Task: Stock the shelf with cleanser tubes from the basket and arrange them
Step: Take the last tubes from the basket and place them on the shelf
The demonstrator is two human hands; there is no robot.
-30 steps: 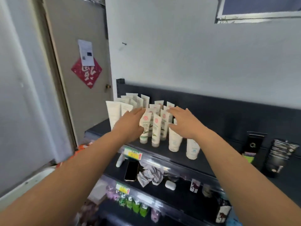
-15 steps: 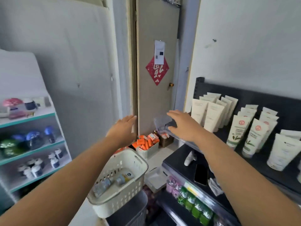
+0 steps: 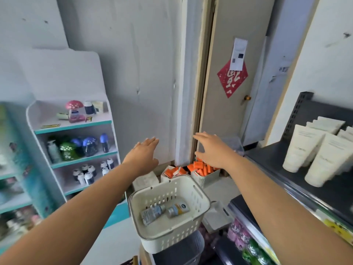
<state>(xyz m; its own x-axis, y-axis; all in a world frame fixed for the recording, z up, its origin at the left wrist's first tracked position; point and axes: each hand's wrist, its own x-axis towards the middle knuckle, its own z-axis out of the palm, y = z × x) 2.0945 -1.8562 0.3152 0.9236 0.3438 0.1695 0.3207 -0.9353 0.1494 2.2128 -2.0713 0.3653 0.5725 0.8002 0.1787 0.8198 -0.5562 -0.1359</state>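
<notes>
Both my hands are empty and spread, fingers straight. My left hand (image 3: 143, 155) hovers above and beyond the far-left corner of the cream slotted plastic basket (image 3: 172, 240), and my right hand (image 3: 212, 150) above and beyond its far-right corner, neither touching it. Two tubes lie flat on the floor of that basket, side by side and nearly touching: a small grey-labelled soft tube (image 3: 151, 214) towards its left, and a yellow-and-white tube with a grey cap (image 3: 178, 208) towards its right. I judge both light and squashy in the body, with a slick printed skin, so I would pinch each near its stiffer capped end rather than mid-body, where it could buckle or slip. Lying flat and low, each calls for fingertips reaching down past the rim. To the right of the basket and higher stands the dark grey metal shelf (image 3: 271, 159), where tall white cleanser tubes (image 3: 299, 150) stand cap-down in rows. They look top-heavy, so I would set any new one down gently beside them.
</notes>
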